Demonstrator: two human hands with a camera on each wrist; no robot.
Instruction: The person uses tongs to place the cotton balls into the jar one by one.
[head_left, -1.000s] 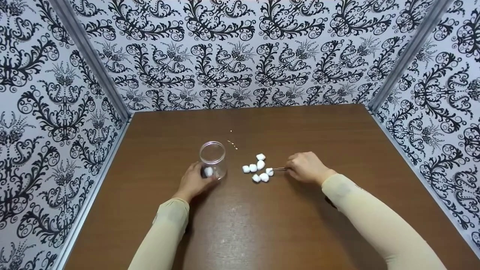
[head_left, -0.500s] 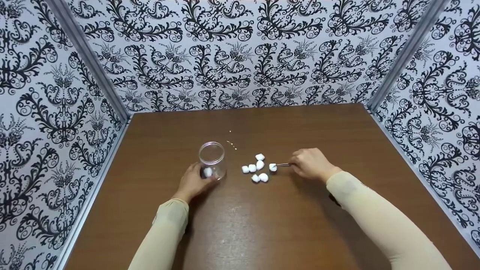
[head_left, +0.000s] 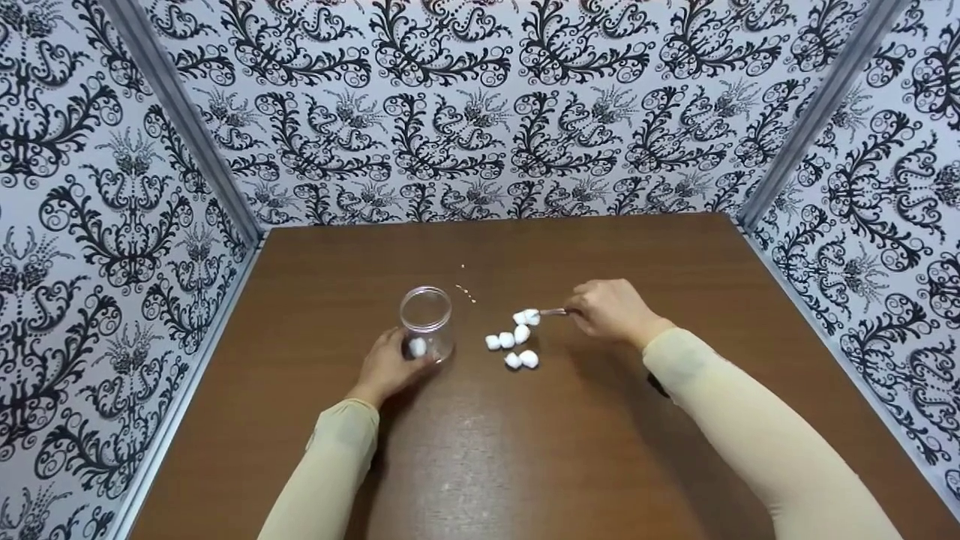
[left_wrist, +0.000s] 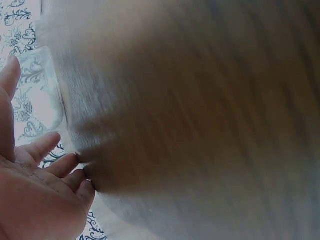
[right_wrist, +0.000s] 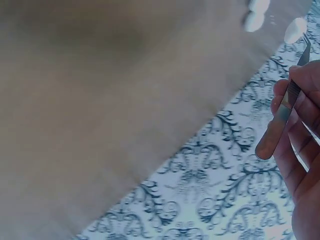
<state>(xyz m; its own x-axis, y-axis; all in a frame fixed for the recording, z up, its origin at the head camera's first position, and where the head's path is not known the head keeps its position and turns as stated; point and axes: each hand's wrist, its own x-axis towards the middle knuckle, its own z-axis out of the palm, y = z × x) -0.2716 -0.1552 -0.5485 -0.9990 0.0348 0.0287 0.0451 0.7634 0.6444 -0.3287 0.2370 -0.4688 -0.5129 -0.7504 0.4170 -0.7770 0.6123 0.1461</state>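
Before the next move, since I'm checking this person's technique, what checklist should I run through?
1. Jar upright, mouth uncovered: ok.
2. Left hand at the jar: ok.
3. Tweezers in the right hand: ok.
4. White ball at the tweezers' tips: ok.
5. That ball clear of its neighbour: cannot tell; they overlap in the head view.
6. Table free of loose balls: not ok; several lie there.

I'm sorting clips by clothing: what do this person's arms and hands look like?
The left sleeve and right sleeve are cream, with a greyish patch near each cuff. Something dark, too unclear to name, shows under the right sleeve's end. The left hand and right hand wear no gloves.
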